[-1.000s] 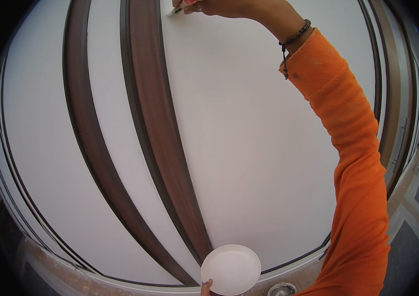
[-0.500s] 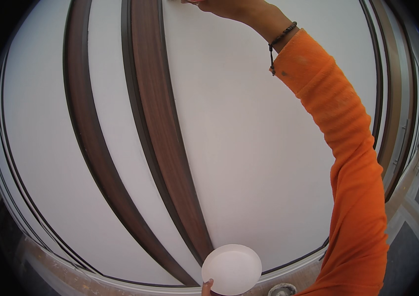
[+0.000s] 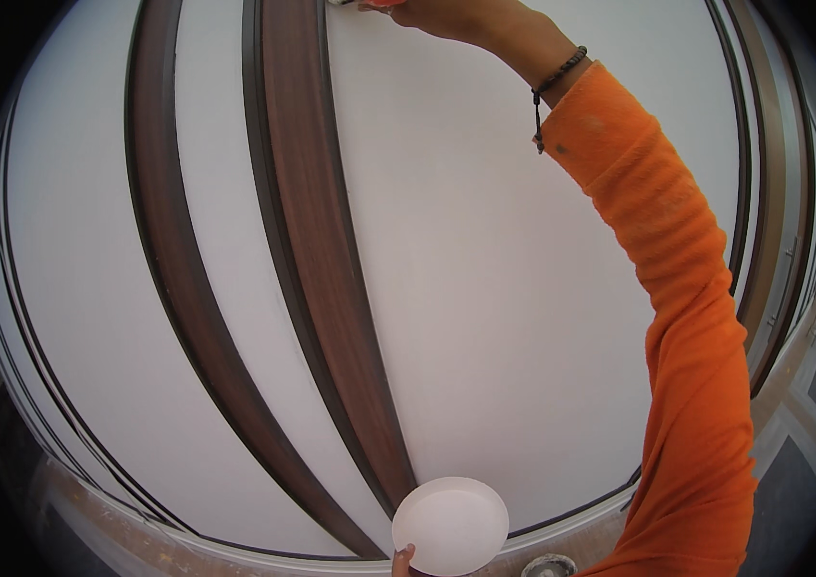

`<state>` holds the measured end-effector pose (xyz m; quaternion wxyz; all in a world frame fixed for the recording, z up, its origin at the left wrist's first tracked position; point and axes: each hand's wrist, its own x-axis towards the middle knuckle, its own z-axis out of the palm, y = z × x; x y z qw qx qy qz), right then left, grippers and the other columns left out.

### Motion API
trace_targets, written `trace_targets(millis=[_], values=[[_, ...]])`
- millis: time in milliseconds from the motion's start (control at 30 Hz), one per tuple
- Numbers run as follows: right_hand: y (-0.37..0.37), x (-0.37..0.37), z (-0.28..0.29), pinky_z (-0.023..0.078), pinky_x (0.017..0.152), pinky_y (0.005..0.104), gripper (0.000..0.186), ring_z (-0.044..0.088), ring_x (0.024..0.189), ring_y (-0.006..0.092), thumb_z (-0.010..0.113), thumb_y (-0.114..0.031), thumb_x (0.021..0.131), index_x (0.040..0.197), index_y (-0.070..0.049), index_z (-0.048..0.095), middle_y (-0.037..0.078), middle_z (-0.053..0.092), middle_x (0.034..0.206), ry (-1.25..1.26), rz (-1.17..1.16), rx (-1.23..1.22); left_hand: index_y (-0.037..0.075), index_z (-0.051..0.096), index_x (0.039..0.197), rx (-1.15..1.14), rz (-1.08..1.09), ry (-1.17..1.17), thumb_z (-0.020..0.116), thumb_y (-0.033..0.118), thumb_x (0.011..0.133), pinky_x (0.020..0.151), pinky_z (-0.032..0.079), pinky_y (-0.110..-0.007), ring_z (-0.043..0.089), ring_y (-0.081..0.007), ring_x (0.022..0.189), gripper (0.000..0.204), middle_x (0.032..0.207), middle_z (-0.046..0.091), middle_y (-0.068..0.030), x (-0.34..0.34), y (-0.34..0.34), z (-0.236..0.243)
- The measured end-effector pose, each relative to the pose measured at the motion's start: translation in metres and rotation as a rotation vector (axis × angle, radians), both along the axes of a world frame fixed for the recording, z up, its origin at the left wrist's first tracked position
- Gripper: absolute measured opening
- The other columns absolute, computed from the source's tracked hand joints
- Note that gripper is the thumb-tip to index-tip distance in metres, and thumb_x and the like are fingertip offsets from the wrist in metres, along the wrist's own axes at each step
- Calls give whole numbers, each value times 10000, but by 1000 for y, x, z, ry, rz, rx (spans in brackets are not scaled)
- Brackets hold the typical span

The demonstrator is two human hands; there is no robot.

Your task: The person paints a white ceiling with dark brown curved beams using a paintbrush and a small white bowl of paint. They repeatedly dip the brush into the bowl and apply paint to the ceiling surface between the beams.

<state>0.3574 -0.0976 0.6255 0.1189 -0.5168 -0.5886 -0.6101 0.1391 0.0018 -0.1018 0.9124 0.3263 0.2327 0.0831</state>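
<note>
High at the upper edge, my right hand [image 3: 451,17] reaches up along the white wall panel, its fingers partly cut off by the frame. It is closed on a small tool with a red-orange part [image 3: 381,4]; the kind cannot be made out. The tool is beside the edge of a dark brown wood-grain strip [image 3: 317,212]. At the lower edge, my left hand [image 3: 403,562] grips the rim of a round, shallow white plate [image 3: 450,527]. Only a thumb or finger of that hand shows; the rest is cut off or behind the plate.
A second brown strip [image 3: 187,279] curves down the wall to the left. Dark trim runs along the wall's foot. A round container with a whitish rim [image 3: 549,565] stands low beside my orange sleeve [image 3: 692,385]. Grey-and-beige flooring [image 3: 792,462] shows at right.
My right hand has shifted slightly right and down in view, and a little more of the red-orange tool shows. The wall strips shift slightly right too. The plate stays almost in place.
</note>
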Motion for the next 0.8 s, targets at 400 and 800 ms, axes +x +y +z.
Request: trace_targets(millis=[400, 800], values=[[4, 2, -1, 587, 756, 402, 199, 716, 776, 297, 665, -161, 977, 934, 5, 765, 152, 768, 878, -68, 49, -9, 83, 174, 1642, 2, -5, 10, 559, 643, 930, 1149, 366, -584, 369, -427, 1449, 984, 1634, 300, -238, -5, 3, 0], [1, -13, -6, 493, 625, 416, 301, 532, 595, 224, 675, -106, 959, 699, 1, 569, 105, 591, 638, 74, -62, -73, 79, 177, 1641, 4, -11, 18, 552, 643, 935, 1151, 366, -582, 371, -426, 1449, 979, 1633, 303, -237, -4, 6, 5]])
